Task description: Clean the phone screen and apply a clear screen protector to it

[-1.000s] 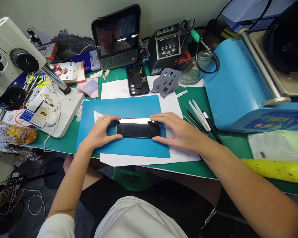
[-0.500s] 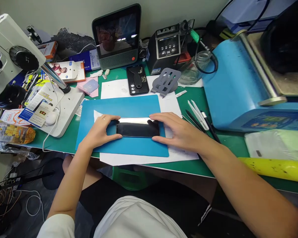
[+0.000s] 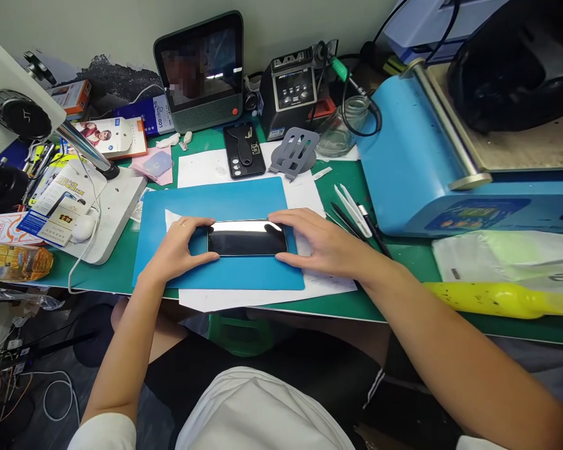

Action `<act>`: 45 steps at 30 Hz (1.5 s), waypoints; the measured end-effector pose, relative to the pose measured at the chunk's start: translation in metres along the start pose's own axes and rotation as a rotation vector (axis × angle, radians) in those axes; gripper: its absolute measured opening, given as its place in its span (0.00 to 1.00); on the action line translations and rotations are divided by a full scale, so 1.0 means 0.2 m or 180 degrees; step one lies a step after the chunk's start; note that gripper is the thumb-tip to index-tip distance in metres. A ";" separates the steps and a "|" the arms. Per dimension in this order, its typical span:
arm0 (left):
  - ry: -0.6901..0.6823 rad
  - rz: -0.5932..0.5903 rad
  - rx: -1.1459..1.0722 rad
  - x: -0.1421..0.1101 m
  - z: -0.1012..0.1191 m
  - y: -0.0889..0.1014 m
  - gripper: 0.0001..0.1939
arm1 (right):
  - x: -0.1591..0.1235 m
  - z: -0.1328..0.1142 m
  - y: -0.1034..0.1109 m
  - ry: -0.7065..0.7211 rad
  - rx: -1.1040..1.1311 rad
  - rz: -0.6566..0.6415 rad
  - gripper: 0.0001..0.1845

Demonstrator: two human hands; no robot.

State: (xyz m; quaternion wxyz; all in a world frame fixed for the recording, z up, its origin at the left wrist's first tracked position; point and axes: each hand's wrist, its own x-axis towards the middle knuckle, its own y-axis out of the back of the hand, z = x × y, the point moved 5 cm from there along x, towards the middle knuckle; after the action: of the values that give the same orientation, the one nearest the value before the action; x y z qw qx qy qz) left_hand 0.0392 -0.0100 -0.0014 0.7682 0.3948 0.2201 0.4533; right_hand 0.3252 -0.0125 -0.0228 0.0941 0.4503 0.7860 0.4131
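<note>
A smartphone with a dark, glossy screen lies lengthwise across a blue mat, screen up. Light reflects in a bright band along its far half. My left hand grips the phone's left end, thumb at the near corner and fingers at the far one. At the right end my right hand holds it the same way, thumb near and fingers far. White paper sticks out from under the mat. Beyond the mat lies a black phone case or back, beside a grey slotted stand.
A white-based microscope stands at left among boxes. At the back are a smart display and a soldering station. Tweezers, a big blue machine and a yellow bottle are on the right.
The camera view has turned slightly to the right, so the whole bench appears shifted left. Both hands keep their grip on the phone, which stays in place on the mat.
</note>
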 end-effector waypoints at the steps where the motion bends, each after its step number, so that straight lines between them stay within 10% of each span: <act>1: 0.0004 0.0002 -0.0006 0.00 0.00 0.00 0.30 | 0.00 0.00 0.00 0.0004 0.0010 0.0004 0.32; 45: 0.0009 0.0074 -0.0016 0.00 0.01 -0.01 0.30 | 0.00 0.02 -0.02 -0.0073 0.0331 0.0020 0.27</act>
State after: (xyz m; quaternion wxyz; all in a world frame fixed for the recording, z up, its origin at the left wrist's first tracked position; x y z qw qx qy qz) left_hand 0.0412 -0.0107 -0.0013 0.7636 0.3948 0.2155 0.4633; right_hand 0.3245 -0.0109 -0.0279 0.0782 0.4617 0.8039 0.3668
